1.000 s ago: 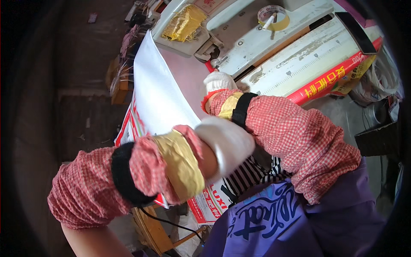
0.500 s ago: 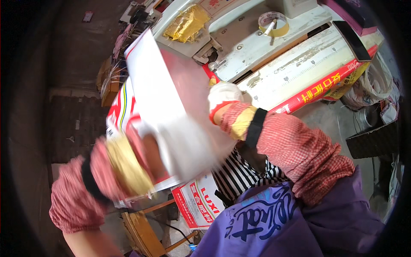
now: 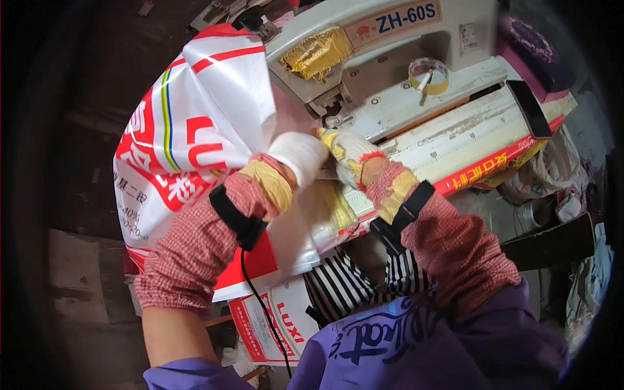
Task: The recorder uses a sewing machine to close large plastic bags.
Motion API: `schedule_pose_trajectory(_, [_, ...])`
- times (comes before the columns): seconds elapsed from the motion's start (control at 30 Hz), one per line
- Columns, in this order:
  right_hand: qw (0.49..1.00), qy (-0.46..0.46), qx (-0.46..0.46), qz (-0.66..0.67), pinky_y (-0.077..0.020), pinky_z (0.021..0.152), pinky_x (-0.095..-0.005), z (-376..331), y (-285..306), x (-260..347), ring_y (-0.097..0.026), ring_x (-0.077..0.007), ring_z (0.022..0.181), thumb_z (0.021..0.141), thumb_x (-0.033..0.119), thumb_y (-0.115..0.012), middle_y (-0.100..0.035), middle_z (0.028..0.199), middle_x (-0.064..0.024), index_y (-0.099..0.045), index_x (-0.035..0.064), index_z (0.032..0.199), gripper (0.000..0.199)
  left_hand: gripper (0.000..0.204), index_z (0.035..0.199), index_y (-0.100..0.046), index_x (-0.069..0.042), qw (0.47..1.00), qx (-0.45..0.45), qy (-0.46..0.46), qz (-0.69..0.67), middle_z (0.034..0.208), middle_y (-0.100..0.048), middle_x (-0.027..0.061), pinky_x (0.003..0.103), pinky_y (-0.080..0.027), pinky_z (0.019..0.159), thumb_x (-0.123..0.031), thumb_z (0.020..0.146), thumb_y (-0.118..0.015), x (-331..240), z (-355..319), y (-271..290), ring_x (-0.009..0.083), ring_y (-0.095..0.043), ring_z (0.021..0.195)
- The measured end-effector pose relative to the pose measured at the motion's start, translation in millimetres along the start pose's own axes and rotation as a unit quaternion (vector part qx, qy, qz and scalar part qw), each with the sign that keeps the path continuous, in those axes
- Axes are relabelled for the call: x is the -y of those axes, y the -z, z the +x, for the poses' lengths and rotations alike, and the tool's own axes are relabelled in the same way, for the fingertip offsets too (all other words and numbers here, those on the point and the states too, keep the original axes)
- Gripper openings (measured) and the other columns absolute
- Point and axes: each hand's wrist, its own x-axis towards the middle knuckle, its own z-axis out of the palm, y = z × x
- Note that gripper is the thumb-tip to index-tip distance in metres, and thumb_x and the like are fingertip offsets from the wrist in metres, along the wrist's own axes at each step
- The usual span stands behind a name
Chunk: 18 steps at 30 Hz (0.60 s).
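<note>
A large white plastic sack [image 3: 227,84] with red print and a yellow-blue-green stripe hangs bulging at the left of a pale sewing machine [image 3: 279,55]. My left hand [image 3: 300,156], in a white work glove, is closed on the sack's right-hand part, its fingertips mostly hidden. Right beside it, my right hand [image 3: 351,153], in a white and yellow glove, has its fingers curled together at the sack's edge, just below the machine's needle area [image 3: 328,107]. Both gloved hands nearly touch. The exact grip of the fingers is partly hidden.
A tape roll [image 3: 429,76] with a white stick lies on the machine bed. The long worn machine arm [image 3: 468,133] runs right, with a red printed strip along its front. A white bag [image 3: 552,169] stands at right; another printed sack [image 3: 273,322] lies below.
My left hand has moved up and right to join the right hand by the needle area. The sack, folded over and blurred before, now spreads out at the left with its printed side showing.
</note>
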Motion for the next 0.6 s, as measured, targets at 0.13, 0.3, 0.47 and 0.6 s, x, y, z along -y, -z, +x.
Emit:
schedule_pose_trajectory(0.13, [0.993,0.011,0.025,-0.115,-0.0467,0.076,-0.0354,-1.0,-33.7,-8.4,-0.059,-0.0251,0.087,0.078,0.017,-0.053,-0.059,0.099,-0.0137,-0.046,0.006,0.116,0.04,0.018,0.08,-0.064,-0.005,0.992,-0.012,0.114,-0.044,0.076,-0.062,0.0163,0.039,-0.048,0.068,-0.019,0.068,-0.063,62.5,29.7,-29.2,0.0326,-0.06,0.075])
schedule_pose_trajectory(0.3, [0.681,0.268,-0.128,-0.669,-0.0435,0.083,-0.0427,-2.1,-54.1,-4.7,-0.054,-0.0361,0.097,0.079,0.024,-0.051,-0.057,0.103,-0.0194,-0.043,0.0065,0.12,0.045,0.01,0.07,-0.057,-0.01,0.996,-0.006,0.082,0.024,0.067,-0.058,0.0119,0.042,-0.046,0.06,-0.019,0.073,-0.055,55.4,-51.4,29.5,0.0313,-0.058,0.068])
schedule_pose_trajectory(0.47, [0.425,0.356,-0.072,-0.829,-0.0473,0.069,-0.0405,8.5,-92.5,14.4,-0.059,-0.0314,0.084,0.08,0.022,-0.05,-0.061,0.09,-0.0147,-0.06,0.0058,0.089,0.021,0.008,0.072,-0.063,-0.004,0.896,-0.304,0.123,0.3,0.087,-0.061,0.0123,0.036,-0.046,0.077,-0.001,0.065,-0.06,48.3,-208.5,102.0,0.027,-0.059,0.085])
schedule_pose_trajectory(0.6, [0.638,0.429,0.088,-0.633,-0.045,0.055,-0.0371,-6.9,-136.2,-14.9,-0.059,-0.0233,0.062,0.079,0.022,-0.056,-0.061,0.068,-0.0121,-0.061,0.0047,0.081,0.019,0.017,0.099,-0.057,0.002,0.701,-0.61,0.23,-0.29,0.106,-0.055,0.0108,0.031,-0.043,0.082,0.002,0.083,-0.05,43.5,-275.3,36.2,0.0178,-0.054,0.093])
